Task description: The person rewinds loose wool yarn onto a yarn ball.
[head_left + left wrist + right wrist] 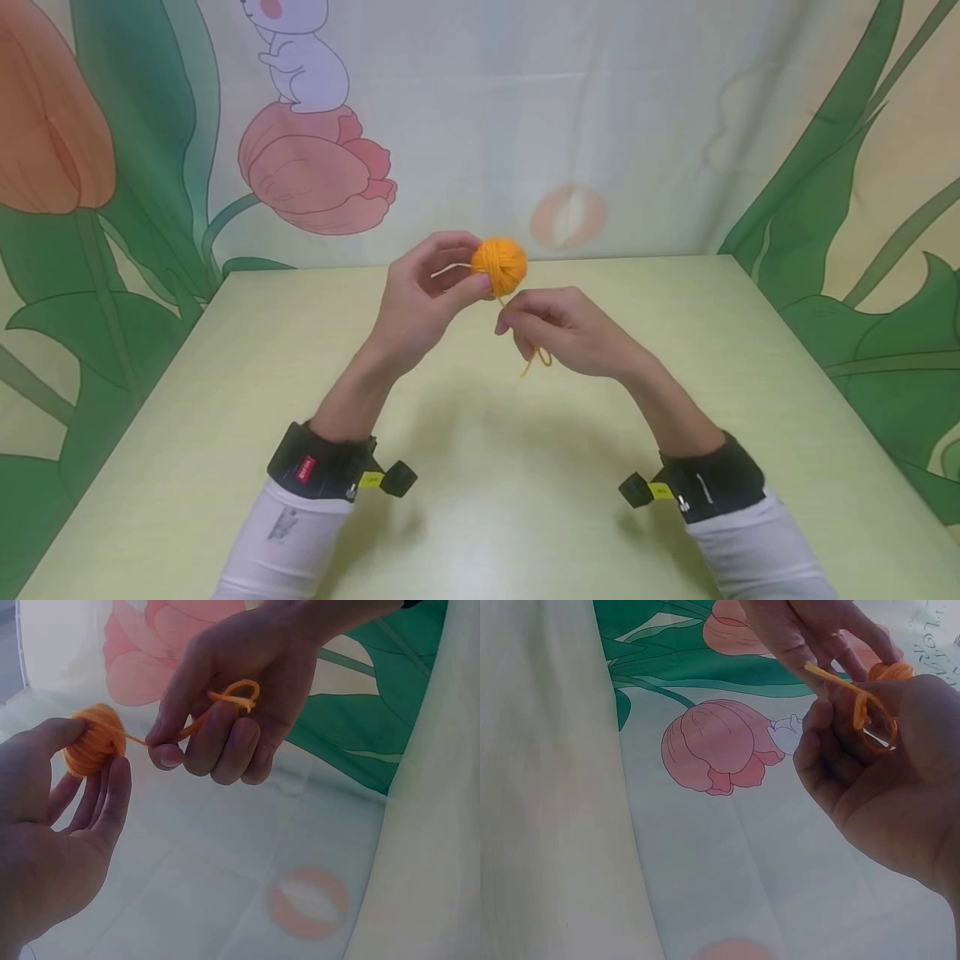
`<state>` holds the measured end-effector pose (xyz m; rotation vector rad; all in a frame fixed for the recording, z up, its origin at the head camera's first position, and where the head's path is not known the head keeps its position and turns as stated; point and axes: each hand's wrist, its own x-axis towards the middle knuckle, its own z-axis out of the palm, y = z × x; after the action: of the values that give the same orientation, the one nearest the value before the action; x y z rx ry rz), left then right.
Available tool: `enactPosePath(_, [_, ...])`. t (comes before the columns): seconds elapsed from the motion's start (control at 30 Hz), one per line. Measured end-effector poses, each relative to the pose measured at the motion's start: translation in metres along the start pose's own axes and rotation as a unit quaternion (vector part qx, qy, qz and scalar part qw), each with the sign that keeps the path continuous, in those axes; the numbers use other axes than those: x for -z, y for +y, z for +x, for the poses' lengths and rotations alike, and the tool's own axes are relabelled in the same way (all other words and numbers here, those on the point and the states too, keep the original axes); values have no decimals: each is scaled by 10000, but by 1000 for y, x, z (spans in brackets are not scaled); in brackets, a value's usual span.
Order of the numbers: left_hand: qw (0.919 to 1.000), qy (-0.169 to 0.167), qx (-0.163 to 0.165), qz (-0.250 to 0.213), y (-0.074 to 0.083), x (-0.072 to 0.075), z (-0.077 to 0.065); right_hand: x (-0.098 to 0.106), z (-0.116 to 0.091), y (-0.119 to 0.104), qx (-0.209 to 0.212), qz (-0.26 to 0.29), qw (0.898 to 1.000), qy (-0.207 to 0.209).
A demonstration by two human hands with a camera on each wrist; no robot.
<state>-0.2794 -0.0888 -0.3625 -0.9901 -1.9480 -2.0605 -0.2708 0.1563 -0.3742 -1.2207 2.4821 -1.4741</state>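
Note:
A small ball of orange yarn (501,265) is held up above the table's far edge by my left hand (423,300), thumb on one side and fingers on the other. A short strand runs from the ball to my right hand (573,332), which pinches it between thumb and forefinger just below and to the right. Past the pinch, a loose looped yarn end (244,697) lies against the right palm in the left wrist view. In the right wrist view that yarn loop (866,720) shows in front of the curled fingers, and the ball is mostly hidden behind the hand.
Beneath both hands is a pale yellow-green table (480,500). A printed cloth (637,108) with tulips and a white animal hangs behind it and along the sides. Each wrist wears a black band (322,462) with a small black block attached.

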Motion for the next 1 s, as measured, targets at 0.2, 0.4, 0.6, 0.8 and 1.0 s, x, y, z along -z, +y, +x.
enactPosePath(0.2, [9945, -1014, -83, 265, 3, 2, -3, 9, -1, 4, -214, 33, 9996, 174])
enactPosePath(0.4, [9807, -1858, -199, 573, -1, 6, -1, 17, -2, 6, -425, 80, 9982, 421])
enactPosePath(0.6, [9725, -1998, -328, 1151, -7, 11, 0, 20, -4, 7, -366, 87, 9974, 617])
enactPosePath(0.8, [9644, -1852, -440, 1835, -10, 11, 2, 20, -4, 6, -340, 5, 9962, 804])
enactPosePath(1.0, [9540, -1365, -665, 2584, -14, 7, 3, 18, -6, 0, -264, 34, 9961, 842])
